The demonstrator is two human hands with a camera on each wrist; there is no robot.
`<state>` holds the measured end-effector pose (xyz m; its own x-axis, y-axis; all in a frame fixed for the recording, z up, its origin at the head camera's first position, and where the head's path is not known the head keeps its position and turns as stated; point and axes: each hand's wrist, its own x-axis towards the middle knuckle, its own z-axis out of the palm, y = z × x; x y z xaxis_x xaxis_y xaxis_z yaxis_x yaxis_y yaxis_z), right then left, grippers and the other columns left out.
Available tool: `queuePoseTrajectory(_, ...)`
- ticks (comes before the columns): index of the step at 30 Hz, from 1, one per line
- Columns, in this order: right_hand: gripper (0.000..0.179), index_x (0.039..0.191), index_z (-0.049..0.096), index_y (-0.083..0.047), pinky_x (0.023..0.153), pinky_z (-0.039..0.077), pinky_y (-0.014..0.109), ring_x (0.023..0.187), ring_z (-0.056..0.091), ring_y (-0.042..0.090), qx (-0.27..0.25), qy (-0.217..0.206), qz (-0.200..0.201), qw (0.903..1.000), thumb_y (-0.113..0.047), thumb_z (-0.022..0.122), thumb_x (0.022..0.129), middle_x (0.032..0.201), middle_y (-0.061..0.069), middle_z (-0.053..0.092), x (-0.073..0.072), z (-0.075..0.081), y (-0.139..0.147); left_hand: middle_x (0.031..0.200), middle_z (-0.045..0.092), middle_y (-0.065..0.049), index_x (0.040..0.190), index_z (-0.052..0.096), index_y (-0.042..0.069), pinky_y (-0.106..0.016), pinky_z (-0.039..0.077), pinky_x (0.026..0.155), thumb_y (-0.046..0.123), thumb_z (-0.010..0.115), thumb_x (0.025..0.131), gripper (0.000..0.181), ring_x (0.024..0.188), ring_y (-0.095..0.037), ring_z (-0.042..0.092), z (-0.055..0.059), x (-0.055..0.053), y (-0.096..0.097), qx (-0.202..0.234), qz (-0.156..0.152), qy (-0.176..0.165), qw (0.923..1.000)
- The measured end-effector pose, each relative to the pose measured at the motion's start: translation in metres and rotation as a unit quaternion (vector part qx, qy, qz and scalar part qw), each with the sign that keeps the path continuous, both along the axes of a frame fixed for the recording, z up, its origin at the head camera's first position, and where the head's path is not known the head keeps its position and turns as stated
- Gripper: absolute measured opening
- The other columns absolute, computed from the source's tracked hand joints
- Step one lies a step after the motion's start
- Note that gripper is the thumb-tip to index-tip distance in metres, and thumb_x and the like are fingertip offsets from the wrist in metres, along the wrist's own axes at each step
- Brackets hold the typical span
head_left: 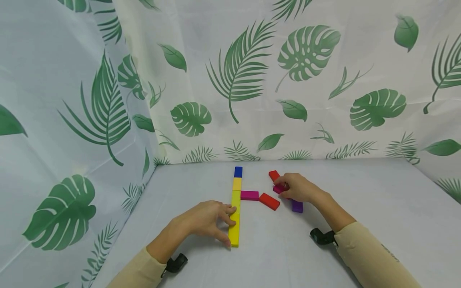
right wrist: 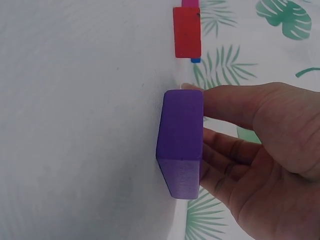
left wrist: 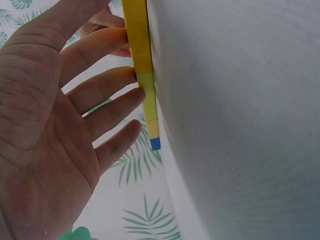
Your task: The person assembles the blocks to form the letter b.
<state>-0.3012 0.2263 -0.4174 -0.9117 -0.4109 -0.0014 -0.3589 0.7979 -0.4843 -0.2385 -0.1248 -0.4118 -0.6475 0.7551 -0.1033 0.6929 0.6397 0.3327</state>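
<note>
A straight row of yellow blocks [head_left: 234, 238] with a blue block [head_left: 238, 172] at its far end lies on the white surface. Along its near part, my left hand [head_left: 207, 217] rests relaxed fingertips and thumb against the row, fingers spread. From the row's right side a magenta block [head_left: 249, 195] sticks out, followed by a slanted red block [head_left: 269, 201]. Farther right, my right hand [head_left: 299, 186] pinches a second magenta block [head_left: 277, 189] between thumb and fingers, which partly cover it. Just beyond it lies another red block [head_left: 273, 175]; a purple block [right wrist: 182, 130] is beneath the palm.
White cloth printed with green leaves [head_left: 248, 68] rises behind the surface and along both sides. Black wrist cameras [head_left: 322, 237] are strapped at both sleeves.
</note>
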Motion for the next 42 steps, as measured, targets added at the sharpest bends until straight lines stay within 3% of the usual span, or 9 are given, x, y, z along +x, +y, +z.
queuePoseTrajectory(16,0.038,0.128,0.071,-0.003,0.084,0.059,0.041,0.096,0.062,0.023,-0.007,0.022,0.009,0.9997,-0.008,0.077,0.091,0.104,0.007,0.070,0.003,0.007,-0.001,0.153,0.056,0.008,0.126,0.076,0.032,-0.046,0.040,0.122,0.065,0.087,0.071,0.065,0.146,-0.016,0.050,0.001,0.001,0.000,-0.005,0.001,0.003,1.0000)
queuePoseTrajectory(24,0.039,0.129,0.071,-0.003,0.074,0.056,0.030,0.092,0.063,0.019,-0.011,0.034,0.010,0.9993,-0.007,0.078,0.091,0.103,0.005,0.070,0.005,0.012,-0.002,0.153,0.056,0.008,0.125,0.076,0.032,-0.046,0.040,0.122,0.064,0.088,0.070,0.065,0.147,-0.016,0.049,0.001,0.002,0.001,-0.004,0.008,0.000,1.0000)
queuePoseTrajectory(34,0.041,0.130,0.070,-0.003,0.071,0.055,0.028,0.089,0.063,0.017,-0.004,0.052,0.014,0.9985,-0.006,0.078,0.090,0.104,0.004,0.068,0.010,0.019,-0.005,0.153,0.056,0.007,0.126,0.076,0.032,-0.046,0.040,0.122,0.065,0.087,0.071,0.065,0.147,-0.016,0.049,0.002,0.002,0.001,-0.005,0.004,0.005,1.0000)
queuePoseTrajectory(42,0.043,0.133,0.067,-0.001,0.071,0.060,0.029,0.090,0.067,0.019,-0.035,0.018,0.014,0.9991,-0.006,0.077,0.091,0.107,0.008,0.069,0.016,0.026,-0.005,0.152,0.056,0.008,0.126,0.076,0.032,-0.047,0.040,0.122,0.065,0.087,0.071,0.066,0.147,-0.015,0.050,0.002,0.002,0.001,-0.007,0.003,0.005,1.0000)
